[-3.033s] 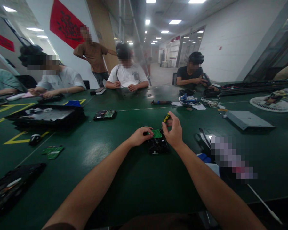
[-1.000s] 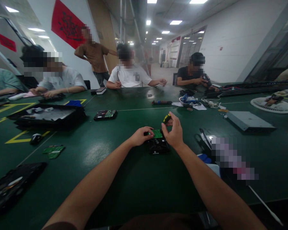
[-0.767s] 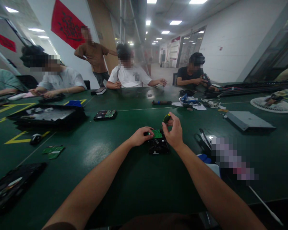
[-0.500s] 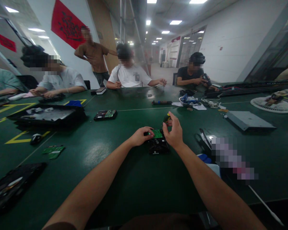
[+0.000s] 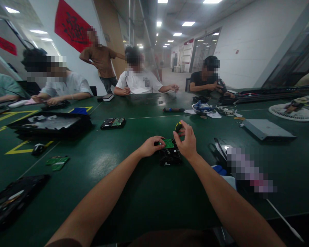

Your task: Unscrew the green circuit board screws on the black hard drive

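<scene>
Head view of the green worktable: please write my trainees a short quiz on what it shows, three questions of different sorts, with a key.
1. Which of the person's hands holds the yellow-and-black screwdriver?

2. True or false: the left hand is at the left side of the green circuit board.

3. Which of these lies to the right of the black device in the view?
A. the shallow black tray
B. the grey metal box
C. the loose circuit boards

Key: 1. the right hand; 2. true; 3. B.
</scene>
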Available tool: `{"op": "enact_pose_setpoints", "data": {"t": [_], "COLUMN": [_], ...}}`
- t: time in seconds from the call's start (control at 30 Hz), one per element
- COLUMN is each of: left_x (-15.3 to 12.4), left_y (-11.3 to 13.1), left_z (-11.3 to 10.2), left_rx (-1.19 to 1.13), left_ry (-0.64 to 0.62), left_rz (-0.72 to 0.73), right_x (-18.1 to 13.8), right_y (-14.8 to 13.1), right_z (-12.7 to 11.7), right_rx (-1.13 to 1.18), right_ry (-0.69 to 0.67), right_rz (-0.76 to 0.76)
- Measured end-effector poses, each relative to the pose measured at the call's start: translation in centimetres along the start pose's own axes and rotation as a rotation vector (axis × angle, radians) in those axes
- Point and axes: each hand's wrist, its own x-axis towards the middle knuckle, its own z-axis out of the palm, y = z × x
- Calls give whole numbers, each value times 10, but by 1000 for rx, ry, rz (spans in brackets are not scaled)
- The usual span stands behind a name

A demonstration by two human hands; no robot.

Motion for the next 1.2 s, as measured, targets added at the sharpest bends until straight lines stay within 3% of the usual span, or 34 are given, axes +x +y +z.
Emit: {"op": "enact_pose_setpoints", "data": {"t": [1.2], "left_x": [-1], "left_y": [4], "left_z": [-1], "left_rx": [21], "left_ry": [-3], "left_rz": [5], "right_x": [-1], "right_y": [4], "right_z": [1], "right_rx": [2], "right_ry": [5], "right_rz": [-13]}}
